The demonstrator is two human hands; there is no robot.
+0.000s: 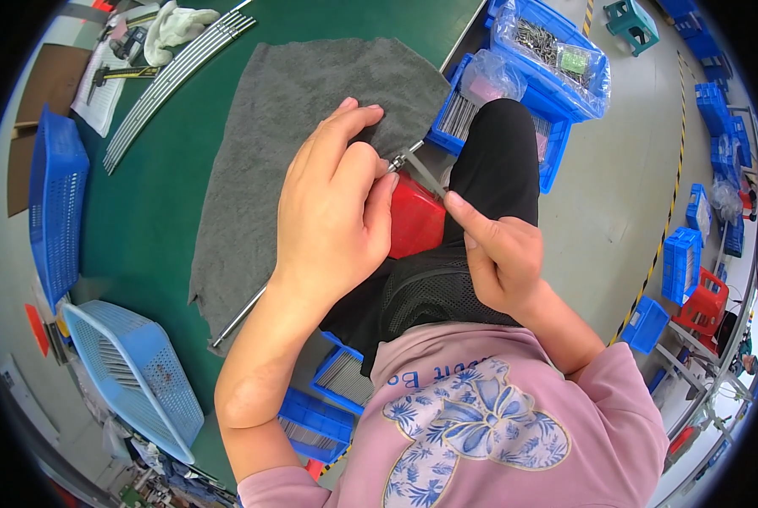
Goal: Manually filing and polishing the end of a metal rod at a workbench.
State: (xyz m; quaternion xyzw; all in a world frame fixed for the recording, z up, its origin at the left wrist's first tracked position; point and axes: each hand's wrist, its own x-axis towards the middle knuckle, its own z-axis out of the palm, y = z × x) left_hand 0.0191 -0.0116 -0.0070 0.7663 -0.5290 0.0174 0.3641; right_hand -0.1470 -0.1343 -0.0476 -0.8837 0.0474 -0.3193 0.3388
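My left hand (332, 203) pinches the end of a long thin metal rod (242, 315) that runs down-left under my forearm to the edge of a grey towel (277, 127). A small metal fitting (404, 158) shows at the fingertips. My right hand (497, 250) is nearly closed, with its index finger pointing up and touching a thin metal strip (430, 179) near the fitting. A red plastic box (414, 222) sits just below both hands, above my lap.
The green table (142, 212) carries a bundle of long rods (171, 72) and a white cloth (176, 24). Blue baskets (57, 203) stand at the left, blue bins of metal parts (557, 59) ahead. More blue crates (682, 264) line the grey floor.
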